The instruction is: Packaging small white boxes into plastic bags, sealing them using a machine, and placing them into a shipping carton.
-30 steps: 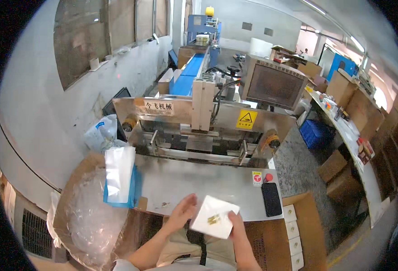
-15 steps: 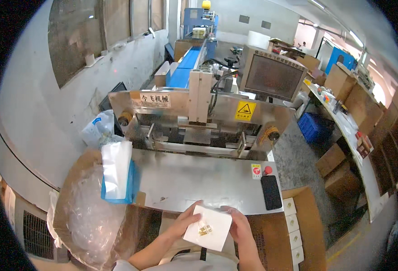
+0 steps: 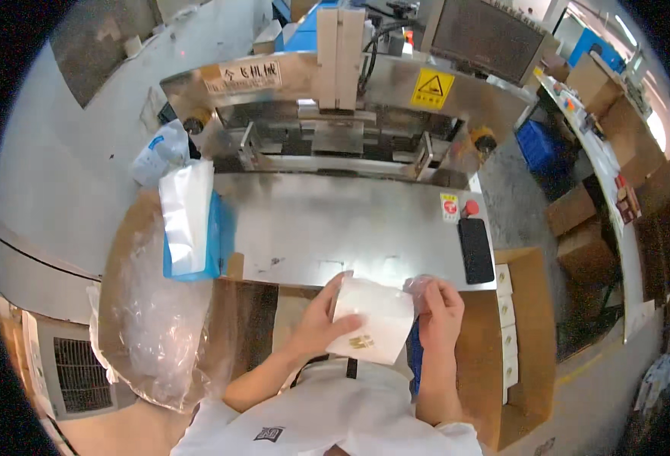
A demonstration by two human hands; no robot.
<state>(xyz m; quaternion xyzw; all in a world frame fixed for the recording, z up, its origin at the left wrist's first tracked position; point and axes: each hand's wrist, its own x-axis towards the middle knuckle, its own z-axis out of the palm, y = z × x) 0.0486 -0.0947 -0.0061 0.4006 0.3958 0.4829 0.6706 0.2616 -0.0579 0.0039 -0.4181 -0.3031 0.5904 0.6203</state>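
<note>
A white square box (image 3: 379, 308) with a gold print on its face is held in front of my body, near the edge of the metal worktop (image 3: 297, 228). My left hand (image 3: 326, 319) grips it from the left, thumb lying across the face and fingers behind. Beside its upper right corner my right hand (image 3: 440, 310) pinches a piece of clear plastic film (image 3: 416, 287). How far the film wraps round the box is hard to see.
Left stands a blue bin (image 3: 217, 243) with white sheets, beside a carton of clear plastic bags (image 3: 148, 311). On the worktop's right lie a black phone (image 3: 476, 251) and a red button (image 3: 471, 207). White boxes (image 3: 507, 334) line a carton at right. A machine (image 3: 335, 137) stands ahead.
My view has tilted down toward my hands. My right hand has shifted from the box's side to its upper right corner, now pinching film. My left thumb lies further over the face.
</note>
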